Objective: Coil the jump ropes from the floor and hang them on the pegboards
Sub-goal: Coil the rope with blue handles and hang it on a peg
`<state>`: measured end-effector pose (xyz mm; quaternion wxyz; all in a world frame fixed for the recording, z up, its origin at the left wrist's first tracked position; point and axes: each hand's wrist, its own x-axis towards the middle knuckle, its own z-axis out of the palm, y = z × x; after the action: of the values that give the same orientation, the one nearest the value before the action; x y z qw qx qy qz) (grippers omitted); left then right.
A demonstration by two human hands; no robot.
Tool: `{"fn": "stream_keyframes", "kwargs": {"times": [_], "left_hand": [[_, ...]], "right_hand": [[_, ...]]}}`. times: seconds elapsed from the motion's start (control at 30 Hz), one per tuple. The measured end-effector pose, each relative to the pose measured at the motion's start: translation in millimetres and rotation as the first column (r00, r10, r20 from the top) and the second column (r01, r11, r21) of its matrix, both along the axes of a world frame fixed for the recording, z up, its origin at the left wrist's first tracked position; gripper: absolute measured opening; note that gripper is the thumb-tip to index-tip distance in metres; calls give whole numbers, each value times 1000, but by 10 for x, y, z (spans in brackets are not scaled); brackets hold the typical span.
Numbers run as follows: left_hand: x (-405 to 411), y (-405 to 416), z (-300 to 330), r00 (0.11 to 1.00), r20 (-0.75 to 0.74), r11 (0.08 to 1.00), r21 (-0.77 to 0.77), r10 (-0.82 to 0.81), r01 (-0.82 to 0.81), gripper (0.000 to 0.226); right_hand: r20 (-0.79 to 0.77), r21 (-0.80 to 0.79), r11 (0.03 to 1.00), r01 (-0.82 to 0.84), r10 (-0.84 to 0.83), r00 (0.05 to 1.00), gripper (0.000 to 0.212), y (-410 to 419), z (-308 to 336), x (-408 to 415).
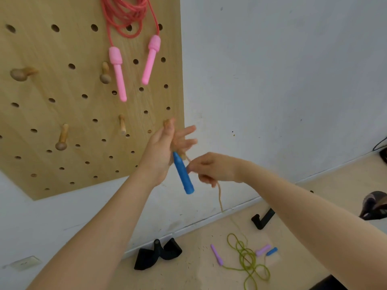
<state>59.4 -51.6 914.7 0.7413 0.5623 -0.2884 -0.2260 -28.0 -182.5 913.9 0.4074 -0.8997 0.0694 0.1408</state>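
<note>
My left hand point(165, 147) is raised in front of the wooden pegboard point(62, 114), with tan rope wound around its fingers and a blue handle point(183, 173) dangling from it. Just to the right, my right hand point(211, 168) pinches the same tan rope point(220, 197), which trails down to the floor toward a second blue handle point(272, 251). A coiled red rope with pink handles point(117, 68) hangs high on the board. A yellow-green rope point(247, 258) with purple handles point(216, 254) lies tangled on the floor.
Wooden pegs point(62, 137) stick out of the board, one near my left fingertips. Black objects point(157, 255) lie by the baseboard, and a black bracket point(262, 219) sits further right. A dark object point(374, 206) rests at the right edge.
</note>
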Motion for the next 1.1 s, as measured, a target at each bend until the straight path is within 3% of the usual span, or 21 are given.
{"fn": "stream_keyframes", "kwargs": {"times": [0.07, 0.13, 0.27, 0.37, 0.47, 0.53, 0.63, 0.7, 0.77, 0.8, 0.87, 0.93, 1.1], "left_hand": [[210, 15, -174, 992, 77, 981, 158, 100, -111, 50], [365, 74, -370, 978, 162, 925, 336, 131, -179, 52], [405, 262, -604, 982, 186, 838, 530, 33, -128, 54], [271, 381, -522, 972, 180, 832, 555, -153, 29, 65], [73, 490, -303, 927, 138, 873, 408, -349, 268, 63], [33, 520, -195, 899, 140, 903, 182, -415, 389, 57], [117, 487, -31, 946, 12, 934, -156, -324, 322, 55], [268, 443, 38, 990, -87, 976, -197, -110, 91, 48], [452, 404, 31, 989, -95, 989, -84, 112, -120, 40], [513, 388, 4, 980, -49, 981, 26, 191, -190, 43], [543, 347, -88, 972, 99, 939, 255, 213, -231, 50], [463, 266, -146, 973, 173, 897, 388, 154, -211, 52], [160, 64, -168, 949, 311, 861, 497, -62, -107, 47]], "right_hand": [[-163, -23, 994, -107, 102, 981, 43, 80, 89, -5], [-201, 7, 987, -158, 156, 967, 50, 130, 221, -3], [121, 75, 985, -153, 144, 982, 22, 111, 459, 56], [394, 289, 957, 34, -151, 907, 22, -4, 479, 180], [545, 314, 933, 177, -330, 771, 7, -94, 358, 320], [540, 254, 940, 227, -333, 773, 10, -86, 210, 396], [302, 132, 972, 194, -226, 926, 38, 91, -14, 433], [9, -18, 998, 63, -62, 998, 44, 238, -99, 392], [-212, -113, 986, -123, 97, 972, 32, 374, -99, 315], [-230, -136, 972, -191, 157, 961, 27, 425, -64, 284], [-103, -189, 953, -238, 222, 970, 18, 478, 90, 246], [58, -208, 952, -224, 240, 969, 18, 448, 280, 248], [334, -79, 995, 62, -32, 942, 16, 123, 457, 228]]}}
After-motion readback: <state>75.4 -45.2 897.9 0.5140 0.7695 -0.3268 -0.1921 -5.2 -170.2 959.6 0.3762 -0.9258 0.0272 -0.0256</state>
